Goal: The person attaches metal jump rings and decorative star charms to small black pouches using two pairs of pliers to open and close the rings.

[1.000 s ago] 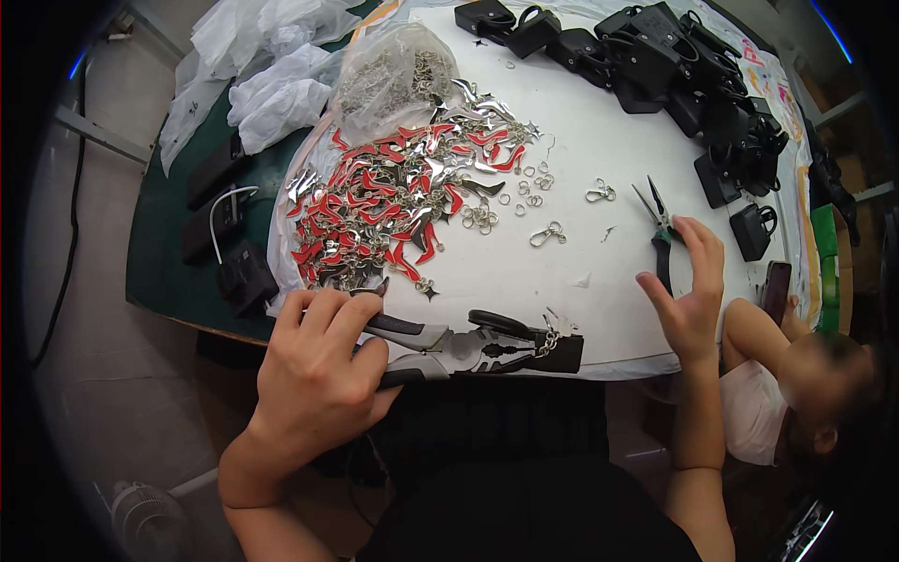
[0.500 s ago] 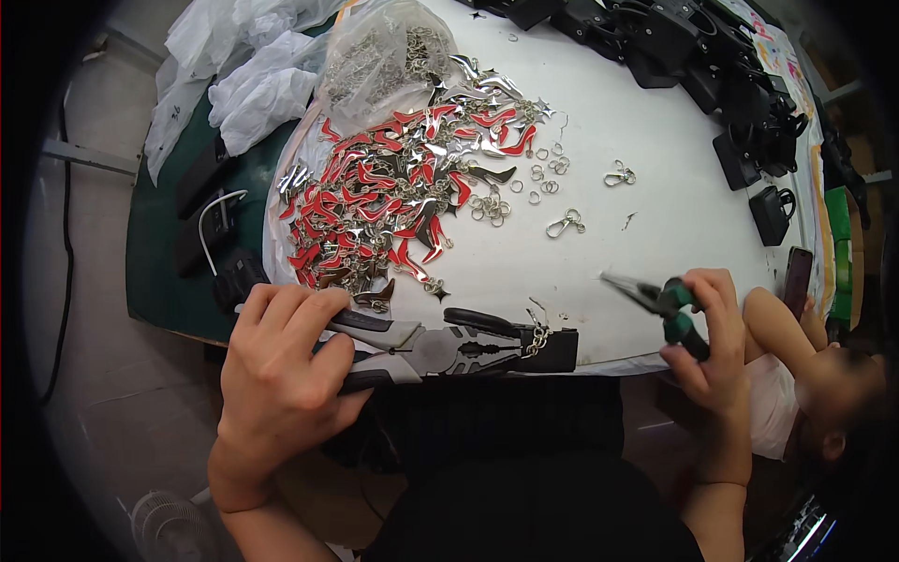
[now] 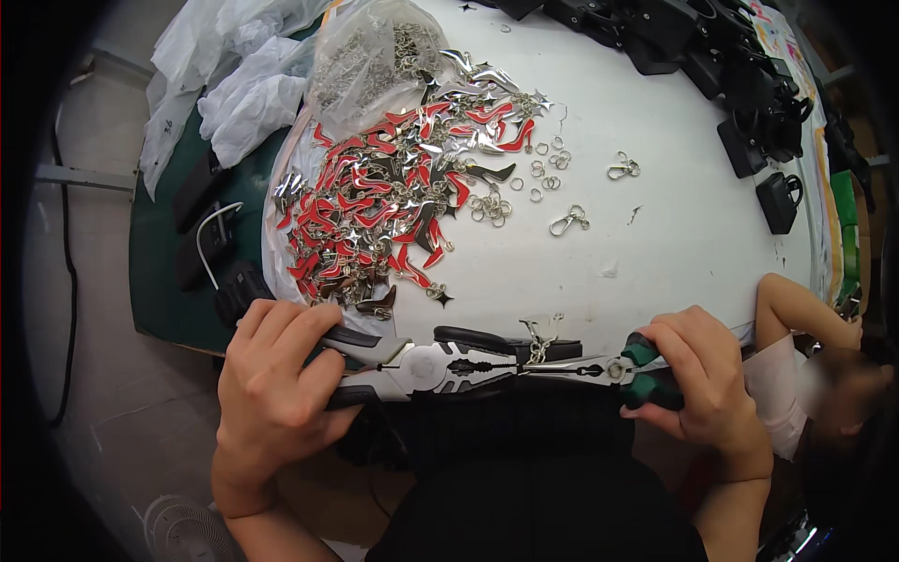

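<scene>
My left hand (image 3: 286, 379) is closed round the grey-and-black handles of large combination pliers (image 3: 421, 368). In my right hand (image 3: 698, 379) are green-handled needle-nose pliers (image 3: 613, 369). The two tools point at each other, and their tips meet near a short metal chain (image 3: 540, 347). That chain lies against a small black bag-shaped piece (image 3: 562, 350) with a loop handle, at the table's near edge. Whatever the jaw tips pinch is too small to make out.
A heap of red, silver and dark high-heel charms (image 3: 375, 206) covers the left of the white table. Behind it lies a clear bag (image 3: 375, 66) of metal fittings. Loose rings (image 3: 492, 208) and two clasps (image 3: 569, 221) sit mid-table. Black mini bags (image 3: 740, 140) line the right; a person (image 3: 796, 347) sits there.
My right hand has brought the needle-nose pliers down and left, up to the tips of the combination pliers. The person at the right has shifted an arm.
</scene>
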`<state>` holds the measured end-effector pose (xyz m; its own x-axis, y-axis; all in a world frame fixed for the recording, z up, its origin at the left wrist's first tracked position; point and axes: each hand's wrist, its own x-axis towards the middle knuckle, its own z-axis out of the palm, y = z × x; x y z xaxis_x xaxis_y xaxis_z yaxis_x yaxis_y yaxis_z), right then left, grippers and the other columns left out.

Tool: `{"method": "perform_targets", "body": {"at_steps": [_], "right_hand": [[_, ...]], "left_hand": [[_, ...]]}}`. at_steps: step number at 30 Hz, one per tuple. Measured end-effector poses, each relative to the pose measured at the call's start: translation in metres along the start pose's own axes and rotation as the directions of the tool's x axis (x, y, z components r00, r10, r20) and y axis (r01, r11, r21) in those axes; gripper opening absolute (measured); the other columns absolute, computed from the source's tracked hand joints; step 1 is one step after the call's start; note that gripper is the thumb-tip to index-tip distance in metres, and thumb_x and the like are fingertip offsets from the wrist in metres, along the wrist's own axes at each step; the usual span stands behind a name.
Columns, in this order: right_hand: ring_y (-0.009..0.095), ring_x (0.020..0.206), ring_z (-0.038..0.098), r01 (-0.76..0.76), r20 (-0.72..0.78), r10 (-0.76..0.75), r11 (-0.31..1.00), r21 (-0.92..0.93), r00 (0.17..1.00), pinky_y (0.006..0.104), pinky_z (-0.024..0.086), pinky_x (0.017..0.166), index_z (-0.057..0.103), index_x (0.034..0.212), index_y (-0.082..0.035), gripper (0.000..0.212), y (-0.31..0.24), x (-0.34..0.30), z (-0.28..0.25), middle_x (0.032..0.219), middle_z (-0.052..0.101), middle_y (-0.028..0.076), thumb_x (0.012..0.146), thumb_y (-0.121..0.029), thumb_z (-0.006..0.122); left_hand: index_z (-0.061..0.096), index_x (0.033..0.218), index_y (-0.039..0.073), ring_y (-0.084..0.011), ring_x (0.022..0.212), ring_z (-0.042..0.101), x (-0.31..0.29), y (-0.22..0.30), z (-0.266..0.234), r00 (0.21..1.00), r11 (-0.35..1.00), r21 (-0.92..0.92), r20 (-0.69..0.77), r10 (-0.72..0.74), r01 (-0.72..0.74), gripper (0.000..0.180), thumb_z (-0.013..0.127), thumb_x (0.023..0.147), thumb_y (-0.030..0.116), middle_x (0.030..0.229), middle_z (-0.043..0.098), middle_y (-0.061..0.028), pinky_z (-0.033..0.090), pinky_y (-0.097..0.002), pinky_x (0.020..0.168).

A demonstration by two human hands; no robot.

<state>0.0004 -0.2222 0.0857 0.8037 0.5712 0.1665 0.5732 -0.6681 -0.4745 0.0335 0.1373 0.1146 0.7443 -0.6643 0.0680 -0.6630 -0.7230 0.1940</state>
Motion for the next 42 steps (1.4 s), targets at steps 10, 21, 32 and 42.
{"method": "perform_targets", "body": {"at_steps": [10,21,32,42], "right_hand": [[0.030,0.077,0.061,-0.135,0.040,0.129,0.961,0.240,0.991,0.0370,0.051,0.067,0.058,0.115,0.004,0.062,-0.001,-0.010,0.008,0.098,0.064,0.016,0.071,-0.030,0.085],[0.030,0.073,0.057,0.011,-0.049,-0.014,0.997,-0.072,0.999,0.0386,0.047,0.063,0.061,0.111,0.005,0.065,0.010,-0.006,-0.009,0.096,0.062,0.014,0.070,-0.041,0.080],[0.030,0.072,0.057,0.063,-0.035,-0.065,0.996,-0.061,0.997,0.0391,0.047,0.063,0.064,0.106,0.005,0.062,0.022,0.004,-0.012,0.093,0.063,0.014,0.073,-0.046,0.076],[0.033,0.091,0.061,-0.066,0.024,0.062,0.966,0.248,0.998,0.0400,0.048,0.081,0.064,0.114,0.002,0.057,0.059,0.000,-0.012,0.105,0.064,0.015,0.068,-0.026,0.084]], "left_hand": [[0.055,0.069,-0.002,-0.0326,0.081,0.060,0.001,0.002,0.005,0.987,0.990,0.118,-0.133,0.090,-0.075,0.037,0.073,0.042,0.015,0.101,0.060,-0.0184,0.046,-0.0450,0.067],[0.061,0.069,0.003,-0.0301,0.089,0.058,-0.015,0.013,0.020,0.976,0.979,-0.077,-0.100,-0.194,0.187,0.038,0.086,0.052,0.027,0.100,0.062,-0.0097,0.043,-0.0419,0.074],[0.063,0.071,0.005,-0.0286,0.097,0.061,-0.038,0.024,0.102,0.945,0.969,-0.108,-0.224,-0.240,0.221,0.040,0.089,0.054,0.031,0.107,0.067,-0.0071,0.045,-0.0418,0.080],[0.055,0.125,0.001,-0.0268,0.097,0.066,0.028,0.067,0.111,0.906,0.173,-0.985,-0.058,-0.419,0.017,0.067,0.090,0.068,0.010,0.108,0.067,-0.0151,0.054,-0.0359,0.082]]}}
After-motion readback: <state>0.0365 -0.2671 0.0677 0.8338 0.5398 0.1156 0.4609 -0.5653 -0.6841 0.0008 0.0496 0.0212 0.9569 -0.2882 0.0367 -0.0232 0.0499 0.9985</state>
